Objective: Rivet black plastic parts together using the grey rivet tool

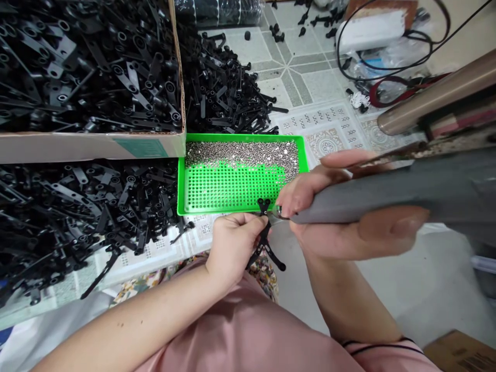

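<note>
Between the fingers of my left hand (238,243) is a black X-shaped plastic part (265,238), held just past the front edge of the green tray (220,211). My right hand (349,227) is wrapped round a thick grey electric screwdriver (368,188), pointing left. Its tip is close to the black part; whether they touch I cannot tell. Small silvery screws (232,152) cover the back and right side of the tray, and its perforated floor shows in front.
A cardboard box (89,147) full of black plastic parts stands at left, with heaps of similar parts (225,85) behind and below it. A black cable (339,49), plastic bags and a brown cylinder (437,93) are at the right. Another cardboard box (461,351) is at lower right.
</note>
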`<state>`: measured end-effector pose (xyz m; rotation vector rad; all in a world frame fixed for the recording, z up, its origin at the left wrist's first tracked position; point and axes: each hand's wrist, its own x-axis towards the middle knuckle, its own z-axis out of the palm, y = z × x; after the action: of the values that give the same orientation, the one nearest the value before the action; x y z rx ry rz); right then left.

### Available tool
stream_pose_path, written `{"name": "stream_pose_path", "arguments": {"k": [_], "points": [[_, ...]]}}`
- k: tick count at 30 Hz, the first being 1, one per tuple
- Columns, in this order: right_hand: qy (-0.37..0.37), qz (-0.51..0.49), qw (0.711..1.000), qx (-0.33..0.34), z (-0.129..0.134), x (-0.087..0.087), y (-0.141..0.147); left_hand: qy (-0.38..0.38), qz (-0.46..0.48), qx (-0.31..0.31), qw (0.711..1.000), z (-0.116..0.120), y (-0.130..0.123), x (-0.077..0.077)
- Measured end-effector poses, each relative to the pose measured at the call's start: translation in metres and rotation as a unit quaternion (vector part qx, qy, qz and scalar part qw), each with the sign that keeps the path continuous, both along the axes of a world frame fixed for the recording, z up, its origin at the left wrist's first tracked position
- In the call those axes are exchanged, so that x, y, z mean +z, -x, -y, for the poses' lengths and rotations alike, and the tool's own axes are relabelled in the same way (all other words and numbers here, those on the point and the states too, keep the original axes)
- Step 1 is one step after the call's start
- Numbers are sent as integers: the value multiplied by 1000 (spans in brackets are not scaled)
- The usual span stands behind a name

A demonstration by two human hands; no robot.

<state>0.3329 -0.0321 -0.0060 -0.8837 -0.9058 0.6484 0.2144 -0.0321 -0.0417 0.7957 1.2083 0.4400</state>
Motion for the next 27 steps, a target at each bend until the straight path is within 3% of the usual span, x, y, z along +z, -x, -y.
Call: {"name": "stream_pose_path", "arguments": {"k": [4, 7, 9, 13, 15, 20, 27], "points": [[9, 58, 995, 75, 3, -1, -2, 5, 6, -1, 1000, 0, 1, 0], [6, 65, 993, 94, 4, 2, -4, 4, 18, 3, 1000, 2, 2, -1], [-5, 44, 997, 64, 1, 4, -7, 6, 25, 11, 1000, 3, 3, -3], [-43, 19, 993, -106, -14, -2, -22, 4, 28, 43, 999, 8, 3, -9], [-33, 11, 988, -153, -23, -11, -30, 14, 31, 46, 998, 8, 3, -9], [-6, -7, 990, -143, -32, -30, -40, 26, 28, 40, 998, 7, 0, -5], [0, 3, 992, -125, -29, -36, -43, 65, 52, 93, 992, 9, -5, 0]]}}
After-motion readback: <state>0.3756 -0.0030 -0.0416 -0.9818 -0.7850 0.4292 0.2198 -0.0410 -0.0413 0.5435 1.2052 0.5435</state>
